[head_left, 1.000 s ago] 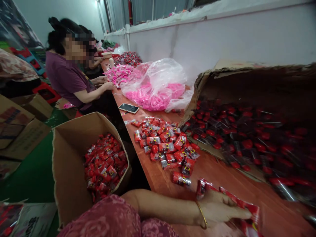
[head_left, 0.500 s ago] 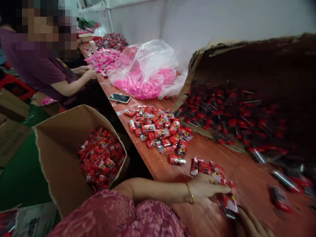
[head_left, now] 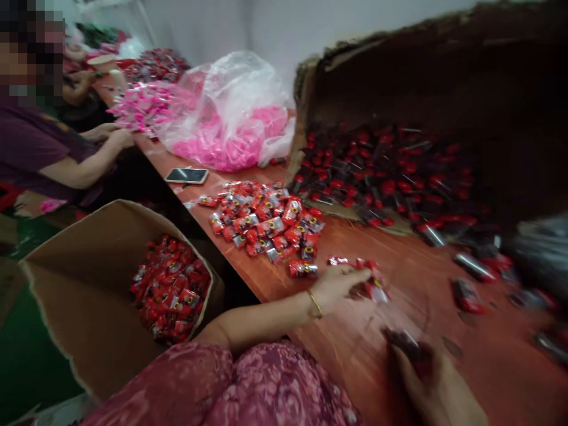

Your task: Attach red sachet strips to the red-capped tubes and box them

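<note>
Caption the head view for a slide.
Left hand touching red packets, right hand holding a blurred dark item over a reddish table.

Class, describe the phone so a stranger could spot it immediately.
On the reddish table, find the clear bag of pink pieces. At its lower left, by the table's edge, lies the phone, its pale-rimmed dark screen unlike the pink pieces or red packets nearby.

Dozens of red packets (head_left: 270, 226), two large open cartons (head_left: 89, 260), one phone (head_left: 187, 176), one gold bangle (head_left: 315, 303)
</note>
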Demonstrator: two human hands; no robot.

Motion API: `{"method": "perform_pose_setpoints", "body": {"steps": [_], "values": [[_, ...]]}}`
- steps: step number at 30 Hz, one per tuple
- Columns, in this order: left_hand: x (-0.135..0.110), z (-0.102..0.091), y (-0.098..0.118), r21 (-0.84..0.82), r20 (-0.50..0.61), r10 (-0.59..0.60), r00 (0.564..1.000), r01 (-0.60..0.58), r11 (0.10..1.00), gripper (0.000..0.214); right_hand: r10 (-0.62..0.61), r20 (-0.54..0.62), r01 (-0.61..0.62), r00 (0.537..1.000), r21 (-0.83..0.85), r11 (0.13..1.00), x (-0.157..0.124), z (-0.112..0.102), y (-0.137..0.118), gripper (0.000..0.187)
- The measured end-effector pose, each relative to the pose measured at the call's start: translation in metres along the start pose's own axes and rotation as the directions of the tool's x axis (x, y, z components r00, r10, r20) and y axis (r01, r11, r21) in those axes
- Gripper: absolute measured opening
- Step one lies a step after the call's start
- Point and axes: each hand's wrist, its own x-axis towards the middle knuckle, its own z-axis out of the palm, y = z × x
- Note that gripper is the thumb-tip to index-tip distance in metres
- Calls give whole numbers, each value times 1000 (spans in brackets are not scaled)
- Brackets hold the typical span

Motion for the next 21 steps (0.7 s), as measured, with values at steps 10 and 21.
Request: {"method": "perform_pose_setpoints", "body": {"steps": [10,21], "values": [[6,-5,15,-9,-91,182,979,-183,983,38,213,30,-113,977,913,391,5,-8,-100,46],[16,-3,4,71,-84,267,960,-261,963,43,210,54,-121,976,939,321,13,3,-107,49]]}}
